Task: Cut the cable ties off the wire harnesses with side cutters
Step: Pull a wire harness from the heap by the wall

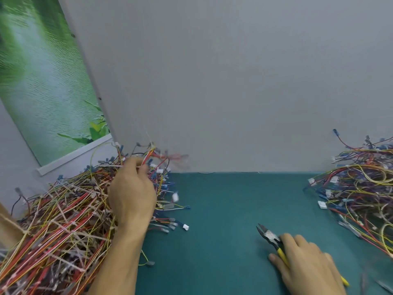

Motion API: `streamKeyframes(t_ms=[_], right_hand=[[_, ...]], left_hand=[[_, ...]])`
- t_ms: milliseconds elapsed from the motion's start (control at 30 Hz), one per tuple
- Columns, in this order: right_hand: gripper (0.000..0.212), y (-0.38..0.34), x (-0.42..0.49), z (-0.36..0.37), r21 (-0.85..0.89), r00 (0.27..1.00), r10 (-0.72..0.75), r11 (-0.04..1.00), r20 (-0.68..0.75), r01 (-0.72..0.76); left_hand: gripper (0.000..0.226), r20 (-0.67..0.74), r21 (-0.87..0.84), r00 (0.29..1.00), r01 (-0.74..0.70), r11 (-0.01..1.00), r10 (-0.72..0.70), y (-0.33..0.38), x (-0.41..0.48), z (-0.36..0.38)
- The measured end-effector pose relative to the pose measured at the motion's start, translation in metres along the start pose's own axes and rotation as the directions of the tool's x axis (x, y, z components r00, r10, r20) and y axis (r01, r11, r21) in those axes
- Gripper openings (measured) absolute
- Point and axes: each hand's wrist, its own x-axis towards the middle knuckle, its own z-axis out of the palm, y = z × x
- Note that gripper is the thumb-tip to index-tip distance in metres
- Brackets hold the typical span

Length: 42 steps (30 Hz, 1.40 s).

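A big pile of tied wire harnesses (pixel 55 226), red, yellow and white with pale cable ties, covers the left of the green table (pixel 223 209). My left hand (pixel 131 194) reaches over the pile's far end and pinches a red and yellow harness (pixel 148 155) lifted slightly above the heap. At the lower right, my right hand (pixel 306 265) grips the yellow-handled side cutters (pixel 270 236). Their dark jaws point up and left, slightly parted, just above the table.
A second heap of loose harnesses (pixel 361 188) lies at the right edge. A grey wall (pixel 234 81) rises straight behind the table, with a green poster (pixel 42 81) at the left. Bare green table surface lies between the two heaps.
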Motion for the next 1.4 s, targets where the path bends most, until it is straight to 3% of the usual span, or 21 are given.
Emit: streamKeyframes(t_ms=[67,133,167,200,300,333,400,467,567,700,767,833,933,1067,1200,1400], right_hand=[[0.034,0.001,0.0,-0.001,0.003,1.0,0.006,1.0,0.011,-0.006],[0.035,0.0,-0.001,-0.003,0.005,1.0,0.012,1.0,0.018,-0.012],[0.035,-0.001,-0.001,-0.004,0.008,1.0,0.012,1.0,0.023,-0.013],[0.035,-0.001,-0.001,-0.004,0.015,1.0,0.011,1.0,0.025,-0.011],[0.034,0.0,0.0,-0.004,0.025,1.0,0.009,1.0,0.03,-0.01],[0.033,0.001,0.0,-0.005,0.025,0.999,0.014,1.0,0.039,-0.015],[0.033,0.001,-0.001,-0.007,0.03,0.999,0.021,0.999,0.049,-0.023],[0.033,-0.002,-0.001,-0.008,0.03,0.999,0.02,0.999,0.045,-0.021],[0.03,-0.001,-0.002,-0.007,0.075,0.998,0.029,0.997,0.052,-0.032],[0.023,0.001,0.0,-0.016,0.18,0.992,0.108,0.976,0.068,-0.119],[0.019,0.004,0.003,-0.023,0.399,0.981,0.194,0.899,0.01,-0.182],[0.014,0.009,0.006,-0.03,0.662,0.956,0.283,0.73,-0.07,-0.167],[0.011,0.01,0.01,-0.045,0.859,0.947,0.31,0.505,-0.085,-0.089],[0.01,0.009,0.014,-0.051,0.901,0.943,0.319,0.43,-0.091,-0.059],[0.014,0.002,0.021,-0.046,0.933,0.945,0.305,0.295,0.113,-0.207],[0.013,-0.011,0.04,-0.041,0.868,0.888,0.248,0.228,0.386,-0.441]], left_hand=[[0.011,0.226,0.097,0.968,0.093,0.991,-0.113,0.004,-0.003,0.008],[0.016,0.474,0.25,0.847,0.132,0.959,-0.24,-0.001,-0.007,0.017],[0.014,0.49,0.239,0.834,0.151,0.959,-0.253,-0.004,-0.007,0.017],[0.011,0.442,0.175,0.863,0.183,0.967,-0.244,-0.006,-0.007,0.016],[0.009,0.125,-0.117,0.976,0.192,0.974,-0.177,-0.002,-0.003,0.007],[0.009,0.127,-0.16,0.975,0.199,0.967,-0.18,0.001,0.0,0.008],[0.008,0.309,-0.145,0.924,0.279,0.949,-0.224,0.006,0.0,0.013],[0.007,0.371,-0.161,0.904,0.286,0.944,-0.211,0.011,-0.008,0.018],[0.004,0.361,-0.225,0.93,0.163,0.961,-0.073,0.029,-0.034,0.026],[0.014,0.492,-0.327,0.867,0.106,0.939,0.074,0.046,-0.077,0.037],[0.017,0.488,-0.373,0.862,0.062,0.926,0.138,0.051,-0.093,0.04],[0.02,0.489,-0.419,0.847,0.018,0.908,0.209,0.058,-0.103,0.04],[0.018,0.526,-0.499,0.775,-0.053,0.865,0.351,0.072,-0.112,0.038],[0.011,0.543,-0.578,0.65,-0.169,0.799,0.531,0.078,-0.124,0.033],[0.007,0.545,-0.571,0.528,-0.335,0.749,0.651,0.074,-0.132,0.029],[0.004,0.453,-0.526,0.42,-0.586,0.616,0.786,0.07,-0.128,0.02]])
